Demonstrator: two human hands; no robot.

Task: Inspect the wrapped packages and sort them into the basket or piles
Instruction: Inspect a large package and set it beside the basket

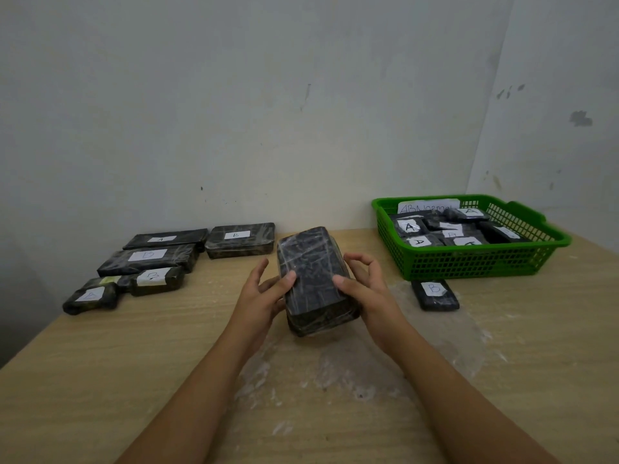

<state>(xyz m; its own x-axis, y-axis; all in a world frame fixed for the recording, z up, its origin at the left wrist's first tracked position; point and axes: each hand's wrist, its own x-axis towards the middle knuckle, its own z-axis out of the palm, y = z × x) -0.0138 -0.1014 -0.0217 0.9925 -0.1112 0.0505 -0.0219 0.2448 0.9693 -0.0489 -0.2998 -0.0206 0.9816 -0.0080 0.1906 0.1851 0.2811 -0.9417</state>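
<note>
A black wrapped package [313, 279], shiny with clear film, is held up over the middle of the table with no label showing on its top face. My left hand [264, 293] grips its left side, thumb on top. My right hand [363, 286] grips its right side, thumb on top and fingers curled above the edge. The green basket [475, 259] at the back right holds several black packages labelled A and a paper sign reading "ABNormal". On the left lie several packages labelled A and B [147, 259]. One package labelled B [434, 294] lies in front of the basket.
A sheet of clear plastic film [335, 366] is spread on the wooden table [100, 380] beneath my hands. A white wall stands close behind the table. The table's left edge runs diagonally at the lower left.
</note>
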